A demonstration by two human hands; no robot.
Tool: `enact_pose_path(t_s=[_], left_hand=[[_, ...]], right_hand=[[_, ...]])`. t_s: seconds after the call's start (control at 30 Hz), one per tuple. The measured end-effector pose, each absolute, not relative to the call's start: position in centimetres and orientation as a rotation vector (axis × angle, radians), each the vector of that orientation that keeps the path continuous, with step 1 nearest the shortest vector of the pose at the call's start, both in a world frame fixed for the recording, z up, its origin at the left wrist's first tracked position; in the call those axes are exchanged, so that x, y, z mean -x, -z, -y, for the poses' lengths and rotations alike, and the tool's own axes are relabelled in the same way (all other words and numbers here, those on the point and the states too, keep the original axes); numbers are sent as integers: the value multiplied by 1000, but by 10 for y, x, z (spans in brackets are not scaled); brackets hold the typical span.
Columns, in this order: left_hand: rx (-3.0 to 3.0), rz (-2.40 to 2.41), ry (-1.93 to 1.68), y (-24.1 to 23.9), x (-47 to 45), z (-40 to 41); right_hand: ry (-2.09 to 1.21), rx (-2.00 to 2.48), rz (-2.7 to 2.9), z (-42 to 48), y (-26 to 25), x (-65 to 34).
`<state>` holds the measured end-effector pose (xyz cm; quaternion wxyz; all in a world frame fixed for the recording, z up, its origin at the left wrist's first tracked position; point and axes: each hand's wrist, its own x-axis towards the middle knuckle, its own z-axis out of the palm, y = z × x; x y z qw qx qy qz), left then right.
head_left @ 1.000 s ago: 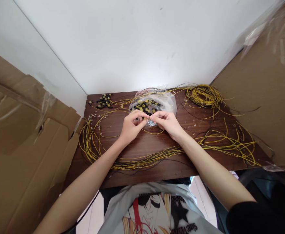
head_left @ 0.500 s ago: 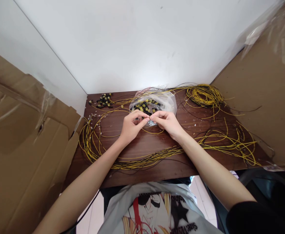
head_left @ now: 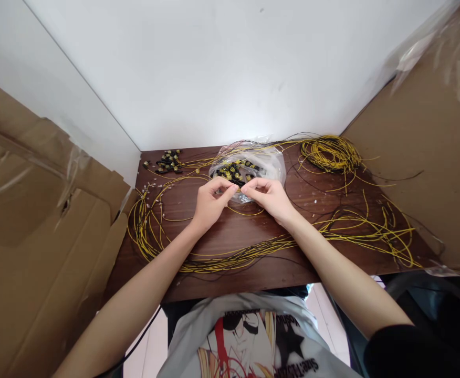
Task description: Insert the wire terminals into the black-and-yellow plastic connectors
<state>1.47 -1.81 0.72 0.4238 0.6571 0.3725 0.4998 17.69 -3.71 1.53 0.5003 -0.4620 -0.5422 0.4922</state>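
The left hand (head_left: 210, 205) is held in front of the bag (head_left: 275, 165), its thumb and index finger brought together in a pinch at the bag's near edge. The right hand (head_left: 271, 199) is placed opposite, at the near right of the bag, with its thumb and index finger likewise pinched. The two sets of fingertips are kept close to each other, a narrow gap being left between them. What is gripped there is too small to be made out. Below the hands, nearer than the bag, a yellow wire (head_left: 248, 214) is seen in a shallow curve; whether it is held cannot be told.

Black and yellow parts (head_left: 233, 172) are contained in the bag, and a pile (head_left: 169, 161) of similar pieces is spread to its left. A coil (head_left: 330, 153) of yellow and black wire is laid to the bag's right. Nearer than the bag, a long bundle (head_left: 230, 263) is stretched across the table (head_left: 233, 233), crossed above by both forearms.
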Motion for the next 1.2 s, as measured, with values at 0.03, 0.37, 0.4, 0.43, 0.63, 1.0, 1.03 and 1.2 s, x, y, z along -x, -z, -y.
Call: enact_pose_path(t_s=[0.03,0.37,0.4,0.43,0.63,1.0,1.03,1.2], left_hand=[[-1620,-951,-1245,-7,-15,18],[-1285,-945,-1150,-15,-20,22],[-1263,-946,-1139,-16,-20,22],[-1249,-951,-1126,-16,-20,23],[-1327,-1023,-1065,-16,-17,22],[-1626,-1042,-1038,-5,-15,19],[-1645,-1047,-1034,-5,-15,19],[-1669,-1060,-1022,-9,-15,21]], right_hand=[[-1167,1113,1326,37,-15,-177],[-978,1130,1443,35,-10,-177],[-965,1136,1452,36,-11,-177],[-952,1141,1460,36,-11,-177],[-851,1176,1539,38,-13,-176],[-751,1279,1650,40,-13,-178],[-752,1272,1653,40,-12,-178],[-751,1226,1674,39,-10,-177]])
